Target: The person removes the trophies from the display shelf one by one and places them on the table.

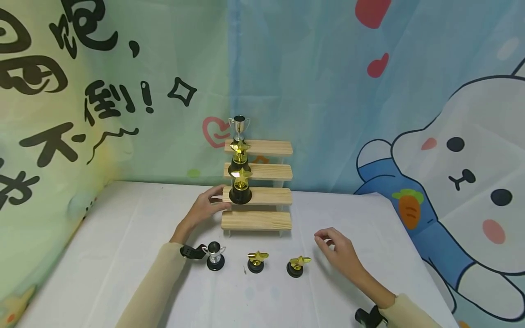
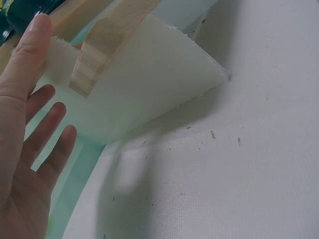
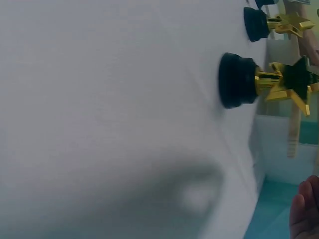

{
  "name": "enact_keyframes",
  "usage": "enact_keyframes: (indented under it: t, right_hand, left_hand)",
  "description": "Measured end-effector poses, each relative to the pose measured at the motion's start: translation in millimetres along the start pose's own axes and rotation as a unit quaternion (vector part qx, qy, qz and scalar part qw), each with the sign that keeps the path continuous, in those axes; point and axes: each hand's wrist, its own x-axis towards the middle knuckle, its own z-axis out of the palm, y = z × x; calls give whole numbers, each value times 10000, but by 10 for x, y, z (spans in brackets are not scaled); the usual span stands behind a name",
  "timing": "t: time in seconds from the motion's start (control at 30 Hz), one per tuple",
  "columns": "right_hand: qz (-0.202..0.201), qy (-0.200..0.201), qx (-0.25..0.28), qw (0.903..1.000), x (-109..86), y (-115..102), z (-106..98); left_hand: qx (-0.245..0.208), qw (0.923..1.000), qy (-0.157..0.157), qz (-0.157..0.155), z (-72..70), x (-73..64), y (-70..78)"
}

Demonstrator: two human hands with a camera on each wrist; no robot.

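Observation:
A stepped wooden rack (image 1: pixel 270 220) stands at the back of the table. On its left side a silver cup trophy (image 1: pixel 239 125) tops the highest step, with a gold star trophy (image 1: pixel 239 157) on the step below and another star trophy (image 1: pixel 240 193) on the one below that. My left hand (image 1: pixel 205 206) is at the rack's left end, beside that lower star. In the left wrist view its fingers (image 2: pixel 57 154) are spread and loose, the thumb close to a dark base. Over the table to the right, my right hand (image 1: pixel 338 253) hovers with loosely bent fingers, holding nothing.
In front of the rack stand a small silver cup trophy (image 1: pixel 214 256) and two gold star trophies, one in the middle (image 1: pixel 256 263) and one at right (image 1: pixel 295 269), nearest my right hand. White cloth (image 1: pixel 135 228) covers the table. A printed curtain (image 1: pixel 311 91) hangs behind.

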Motion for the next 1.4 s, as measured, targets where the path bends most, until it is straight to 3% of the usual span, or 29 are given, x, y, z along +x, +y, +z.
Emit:
enact_keyframes:
  t: [0.47,0.8,1.07,1.4]
  right_hand:
    - [-60,-345,433,9985,755,-436,70]
    - [-332,-662,666,9950,1062,-636,265]
    - [-143,-1065,1019,9890,1303,-795,413]
    - [-139,-1359,1025,9853,1542,-1004,645]
  left_hand:
    - [-16,10000,-9,-60,9,4,16]
    - [143,9999,4,-4,6,-5,16]
    - [105,9999,39,13,5,14,-5]
    - [-56,10000,2,38,8,9,-5]
